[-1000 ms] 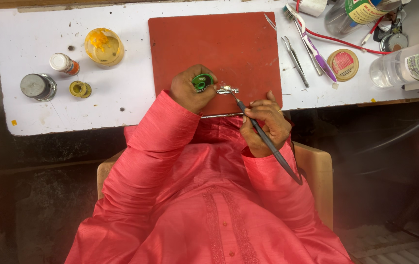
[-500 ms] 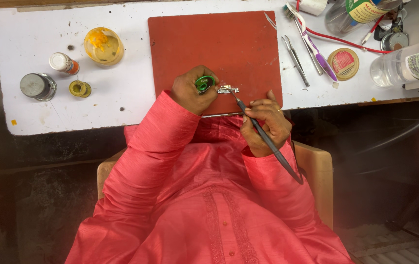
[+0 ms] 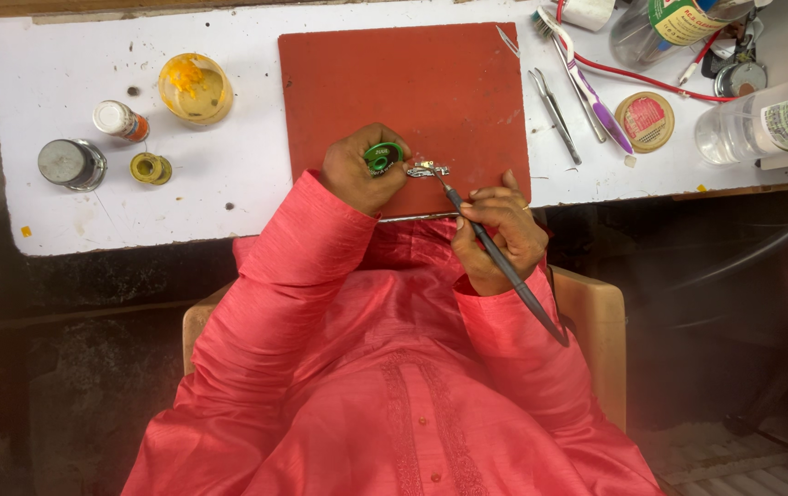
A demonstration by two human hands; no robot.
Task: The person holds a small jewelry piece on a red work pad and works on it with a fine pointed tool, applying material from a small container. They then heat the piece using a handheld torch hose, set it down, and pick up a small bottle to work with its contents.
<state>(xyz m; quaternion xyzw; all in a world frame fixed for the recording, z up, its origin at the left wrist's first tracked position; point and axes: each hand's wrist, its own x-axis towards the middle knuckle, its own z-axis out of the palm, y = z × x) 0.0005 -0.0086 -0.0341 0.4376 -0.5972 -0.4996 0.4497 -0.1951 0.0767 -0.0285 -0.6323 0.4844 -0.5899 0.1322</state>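
With your left hand (image 3: 357, 170) gripping the green spool (image 3: 381, 156) and your right hand (image 3: 497, 231) grasping the tool (image 3: 495, 253), keep its tip steady on the metal piece (image 3: 427, 170).

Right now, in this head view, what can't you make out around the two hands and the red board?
- Small silvery piece: too small to identify.
- Green spool: mostly hidden by the left hand.
- Dark tool: its tip meets the piece, contact unclear; right hand covers its middle.
- Bottles at top right: cut off by the frame edge.
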